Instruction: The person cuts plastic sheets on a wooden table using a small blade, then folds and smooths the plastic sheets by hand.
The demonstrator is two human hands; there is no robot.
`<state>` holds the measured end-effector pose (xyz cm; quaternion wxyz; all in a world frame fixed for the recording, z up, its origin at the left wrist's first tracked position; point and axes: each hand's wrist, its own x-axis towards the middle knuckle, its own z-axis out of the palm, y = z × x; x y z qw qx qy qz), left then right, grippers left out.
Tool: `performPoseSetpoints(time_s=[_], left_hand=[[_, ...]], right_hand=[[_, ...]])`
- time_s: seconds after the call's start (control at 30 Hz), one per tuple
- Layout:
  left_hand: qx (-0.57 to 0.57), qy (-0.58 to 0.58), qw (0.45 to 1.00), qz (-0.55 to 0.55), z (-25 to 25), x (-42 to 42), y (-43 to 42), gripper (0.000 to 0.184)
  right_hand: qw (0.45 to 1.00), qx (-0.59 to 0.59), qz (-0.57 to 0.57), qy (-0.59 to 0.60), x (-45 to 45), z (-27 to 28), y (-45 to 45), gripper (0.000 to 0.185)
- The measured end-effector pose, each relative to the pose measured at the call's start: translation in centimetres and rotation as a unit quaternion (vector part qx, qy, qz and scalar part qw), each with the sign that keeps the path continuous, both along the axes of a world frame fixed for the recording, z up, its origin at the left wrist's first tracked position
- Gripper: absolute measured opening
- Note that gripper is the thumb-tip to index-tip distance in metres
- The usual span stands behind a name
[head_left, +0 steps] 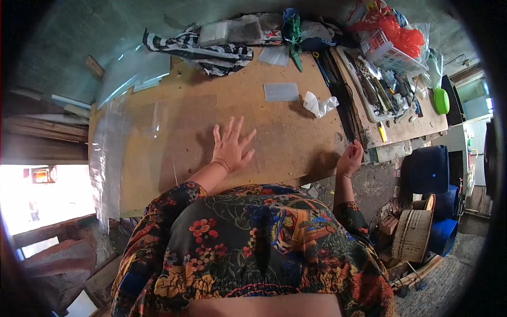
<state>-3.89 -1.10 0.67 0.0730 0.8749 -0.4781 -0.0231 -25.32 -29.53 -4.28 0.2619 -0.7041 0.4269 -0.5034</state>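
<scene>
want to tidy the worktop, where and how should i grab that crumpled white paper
Pinch the raised folds near the middle of the crumpled white paper from above, probably coming from the near right with the bare right hand, which is closer. Its creases stand up off the flat brown wooden board, offering something to pinch.

Left hand (231, 145) splayed, right hand (349, 160) half-curled

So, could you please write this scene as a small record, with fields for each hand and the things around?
Left hand: fingers spread over the tabletop; contact unclear
Right hand: fingers curled, near the tabletop's right edge; nothing visibly held
On tabletop: crumpled white piece, pale rectangular sheet
Right side: tray of tools; white basket with red bag
</scene>
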Motion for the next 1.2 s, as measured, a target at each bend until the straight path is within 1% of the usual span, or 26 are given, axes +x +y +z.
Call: performPoseSetpoints(time_s=[0.03, 0.07, 0.1, 0.17, 0.23, 0.27, 0.33, 0.37, 0.43, 0.47, 0.53, 0.57, 0.63, 0.67, 0.7, 0.73, 0.77, 0.83, 0.87, 0.93, 0.97, 1.03, 1.07, 1.13, 1.17, 1.2], left_hand=[[0.018, 0.010, 0.999, -0.042, 0.4, -0.1, -0.1, 0.049], [0.020, 0.006, 0.999, -0.046, 0.5, -0.1, -0.1, 0.049], [0.001, 0.000, 0.998, -0.061, 0.6, -0.2, -0.1, 0.046], [-0.014, -0.013, 0.997, -0.080, 1.0, 0.2, -0.5, 0.043], [-0.016, 0.007, 0.984, -0.176, 1.4, 0.8, -0.9, 0.039], [-0.013, 0.002, 0.984, -0.179, 1.8, 1.0, -1.6, 0.039], [-0.089, 0.009, 0.961, -0.260, 2.2, 1.2, -4.2, 0.032], [-0.088, 0.007, 0.961, -0.263, 1.9, 1.7, -5.9, 0.032], [-0.132, 0.121, 0.977, -0.119, 0.4, 3.2, -9.6, 0.033], [-0.131, 0.121, 0.976, -0.123, -0.2, 4.0, -10.9, 0.033], [-0.112, -0.069, 0.990, -0.041, -1.6, 5.4, -13.3, 0.034], [-0.113, -0.068, 0.990, -0.047, -2.7, 6.4, -14.2, 0.034], [-0.056, -0.041, 0.993, -0.095, -4.4, 8.3, -15.1, 0.030], [-0.056, -0.037, 0.993, -0.101, -4.6, 8.5, -15.2, 0.030], [-0.055, -0.065, 0.987, -0.139, -4.8, 8.8, -15.2, 0.026], [-0.055, -0.094, 0.979, -0.175, -4.9, 9.1, -15.4, 0.023], [-0.053, -0.094, 0.978, -0.177, -4.5, 9.0, -15.6, 0.023], [0.053, -0.098, 0.973, -0.201, -3.5, 8.8, -16.2, 0.016], [0.053, -0.098, 0.973, -0.200, -2.9, 8.7, -16.4, 0.016], [0.012, -0.048, 0.992, -0.113, -2.0, 8.8, -16.8, 0.010], [0.013, -0.047, 0.993, -0.111, -2.5, 9.2, -16.9, 0.010], [-0.164, -0.038, 0.985, -0.047, -3.6, 10.3, -17.0, 0.012], [-0.164, -0.038, 0.985, -0.045, -3.4, 10.5, -17.0, 0.012], [-0.164, 0.040, 0.986, 0.009, -2.9, 11.0, -17.0, 0.017], [-0.163, 0.040, 0.986, 0.010, -2.2, 11.2, -16.9, 0.017], [-0.154, 0.099, 0.982, 0.046, -1.3, 11.5, -16.8, 0.020]], right_hand=[[1.000, 0.001, -0.004, -0.004, -0.4, -0.3, -0.1, 0.017], [0.995, -0.053, -0.005, 0.088, -0.7, 0.1, 0.0, 0.017], [0.978, -0.107, -0.005, 0.179, -0.8, 0.2, 0.0, 0.017], [0.977, -0.111, 0.008, 0.183, -0.6, -0.3, 0.1, 0.017], [0.976, -0.113, 0.021, 0.186, -0.2, -0.8, 0.4, 0.016], [0.978, -0.112, 0.013, 0.176, 0.0, -0.8, 0.7, 0.015], [0.980, -0.110, 0.003, 0.163, 0.3, -0.4, 1.0, 0.015], [0.981, -0.101, 0.004, 0.165, 0.3, 0.0, 1.2, 0.014], [0.982, -0.093, 0.001, 0.167, 0.3, 0.1, 1.3, 0.014], [0.981, -0.096, 0.006, 0.168, 0.2, 0.1, 1.2, 0.014], [0.980, -0.098, 0.005, 0.172, 0.2, 0.0, 1.1, 0.015], [0.981, -0.101, 0.008, 0.167, 0.2, -0.2, 1.0, 0.016], [0.980, -0.104, 0.005, 0.169, 0.0, -0.2, 0.9, 0.017], [0.980, -0.093, 0.009, 0.176, -0.1, -0.1, 1.0, 0.016], [0.980, -0.082, 0.014, 0.181, 0.0, 0.0, 1.1, 0.015], [0.982, -0.047, 0.020, 0.184, -0.1, 0.3, 1.3, 0.015], [0.982, -0.045, 0.018, 0.184, 0.0, 0.2, 1.3, 0.015], [0.982, -0.086, 0.024, 0.168, 0.0, 0.1, 1.0, 0.017], [0.982, -0.087, 0.024, 0.168, 0.0, 0.1, 1.0, 0.017], [0.982, -0.075, 0.025, 0.172, 0.0, 0.1, 1.1, 0.016], [0.982, -0.075, 0.027, 0.172, 0.1, 0.2, 1.1, 0.016], [0.984, -0.090, 0.024, 0.153, 0.2, 0.3, 1.2, 0.014], [0.984, -0.090, 0.026, 0.154, 0.2, 0.2, 1.1, 0.014], [0.983, -0.080, 0.022, 0.162, 0.1, 0.1, 1.1, 0.014], [0.983, -0.080, 0.023, 0.163, 0.1, 0.1, 1.1, 0.014], [0.983, -0.083, 0.021, 0.162, 0.1, 0.1, 1.1, 0.014]])
